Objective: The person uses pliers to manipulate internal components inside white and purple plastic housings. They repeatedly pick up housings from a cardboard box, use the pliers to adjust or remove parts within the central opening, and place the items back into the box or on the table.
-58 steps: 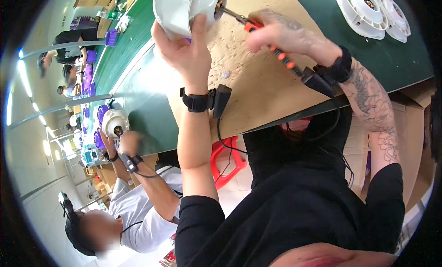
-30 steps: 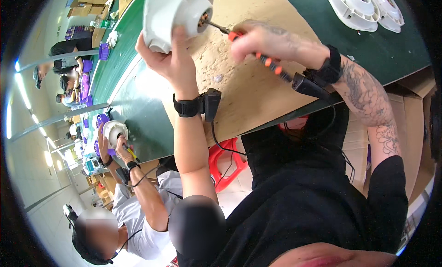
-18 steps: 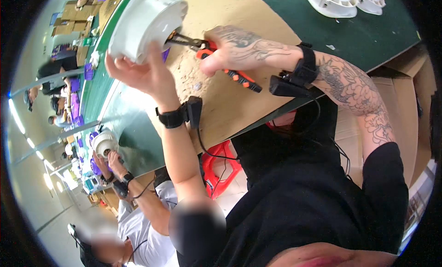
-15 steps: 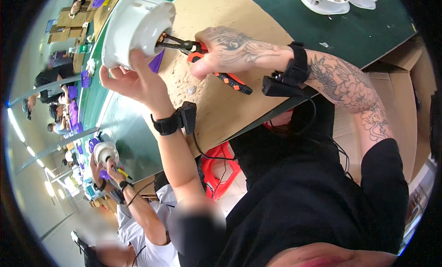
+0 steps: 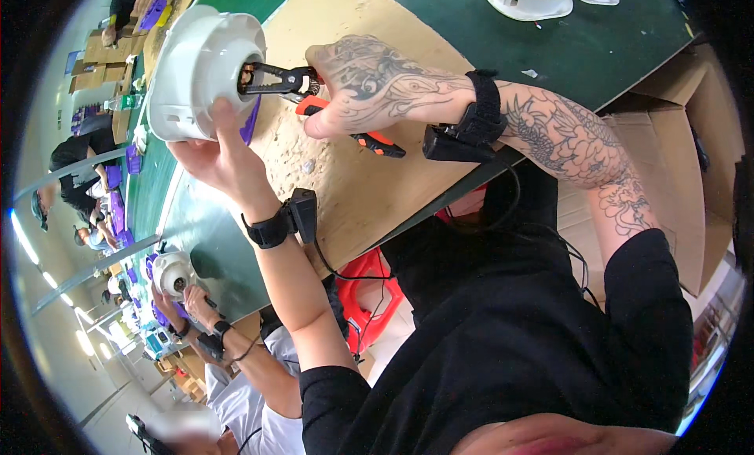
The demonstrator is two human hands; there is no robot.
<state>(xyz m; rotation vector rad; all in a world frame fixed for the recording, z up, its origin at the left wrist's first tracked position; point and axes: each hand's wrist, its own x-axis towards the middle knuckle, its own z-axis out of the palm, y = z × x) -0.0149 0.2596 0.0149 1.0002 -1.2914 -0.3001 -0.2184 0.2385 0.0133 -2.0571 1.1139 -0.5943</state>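
My left hand [image 5: 224, 153] grips a white round plastic housing [image 5: 184, 78] from below, thumb against its inner ring and fingers under the rim. The housing is tilted with its round opening toward my right hand. Coppery metal [image 5: 246, 76] shows inside that opening. My right hand [image 5: 365, 86] is closed round a pair of pliers [image 5: 287, 80] with black jaws and orange-and-black handles. The jaw tips reach into the opening, at the coppery metal. Whether they clamp it, I cannot tell.
A scuffed tan board [image 5: 345, 157] lies on the green table [image 5: 542, 58], with white plastic parts [image 5: 530, 1] at the far right. A cardboard box [image 5: 664, 164] stands right. At left, a co-worker's hands [image 5: 192, 302] hold a similar white housing [image 5: 174, 273]. A red stool [image 5: 365, 298] is below.
The whole view has shifted a little. The pliers' jaws now look wider apart at the opening, and the housing has turned slightly. The co-worker's housing now faces more toward me.
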